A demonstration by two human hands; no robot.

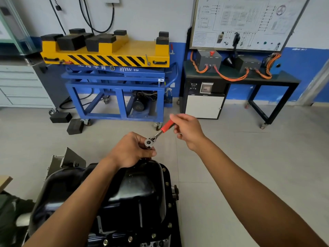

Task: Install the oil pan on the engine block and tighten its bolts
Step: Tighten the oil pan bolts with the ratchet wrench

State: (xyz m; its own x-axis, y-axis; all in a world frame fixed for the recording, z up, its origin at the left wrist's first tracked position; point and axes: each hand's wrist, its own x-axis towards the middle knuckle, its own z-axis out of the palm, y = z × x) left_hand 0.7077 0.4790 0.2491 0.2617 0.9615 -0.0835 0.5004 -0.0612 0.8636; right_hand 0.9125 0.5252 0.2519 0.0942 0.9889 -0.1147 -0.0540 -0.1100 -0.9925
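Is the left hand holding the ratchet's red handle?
No, the right hand holds the ratchet by its red handle, while the left hand grips its head at the far end of the oil pan.

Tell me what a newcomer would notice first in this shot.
The red-handled ratchet at centre stands out: the right hand grips its handle and the left hand holds its head, just above the far end of the glossy black oil pan at bottom centre. Behind, at upper left, stands a yellow lift table with black hazard stripes.
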